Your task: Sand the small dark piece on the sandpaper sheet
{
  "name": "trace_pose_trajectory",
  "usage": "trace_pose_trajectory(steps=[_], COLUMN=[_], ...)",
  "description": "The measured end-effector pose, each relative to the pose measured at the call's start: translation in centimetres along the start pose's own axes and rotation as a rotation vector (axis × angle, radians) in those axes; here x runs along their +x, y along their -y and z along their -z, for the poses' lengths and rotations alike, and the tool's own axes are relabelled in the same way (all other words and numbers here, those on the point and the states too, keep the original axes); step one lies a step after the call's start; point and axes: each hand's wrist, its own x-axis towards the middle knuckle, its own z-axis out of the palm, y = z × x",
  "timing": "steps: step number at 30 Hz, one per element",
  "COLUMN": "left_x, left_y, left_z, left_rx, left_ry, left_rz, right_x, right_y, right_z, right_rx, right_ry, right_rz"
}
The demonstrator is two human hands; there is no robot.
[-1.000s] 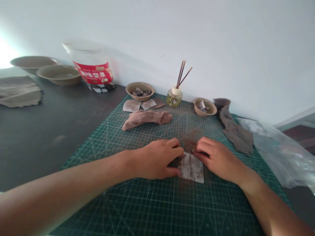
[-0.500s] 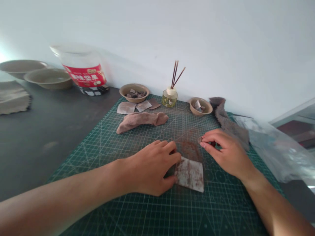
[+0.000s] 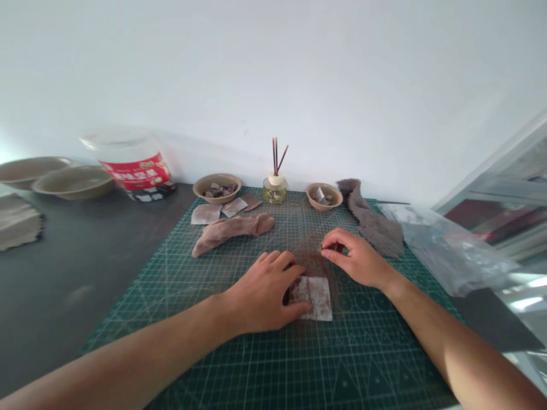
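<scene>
A small whitish sheet that looks like sandpaper (image 3: pixel 320 300), smeared with reddish-brown dust, lies flat on the green cutting mat (image 3: pixel 256 373). My left hand (image 3: pixel 267 296) holds its left side down, thumb and index finger resting on the surface. Beyond the sheet's upper right corner, my right hand (image 3: pixel 352 256) is closed in a pinch, slightly above the mat. A small brown piece of stone (image 3: pixel 322 246) barely shows at its fingertips; the fingers hide most of it. Reddish dust is spread over the mat between the sheet and the right hand.
A crumpled brown cloth (image 3: pixel 233 230) and several paper pieces (image 3: pixel 206 214) lie behind my left hand. Two bowls of fragments (image 3: pixel 199 191) (image 3: pixel 337 203) flank a reed diffuser (image 3: pixel 274 189) by the wall. A grey cloth (image 3: pixel 376 228) and plastic bag (image 3: pixel 448 250) lie right; a tub (image 3: pixel 141 171) stands left.
The view has tilted up and shifted. My left thumb now lies further onto the sheet. My right hand remains pinched beyond it, the piece less visible between the fingertips.
</scene>
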Motion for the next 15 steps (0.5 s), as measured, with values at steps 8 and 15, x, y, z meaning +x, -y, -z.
trace_pose_trajectory(steps=[8, 15], left_x=[1.3, 1.6], left_y=[0.1, 0.2], left_z=[-0.6, -0.6], left_rx=[-0.034, 0.040], left_ry=[-0.043, -0.087], left_rz=[-0.064, -0.090], right_x=[0.9, 0.4], right_y=[-2.6, -2.4], right_z=[-0.8, -1.4], right_rx=[-0.025, -0.099], right_ry=[-0.087, -0.149], right_rz=[0.031, 0.082])
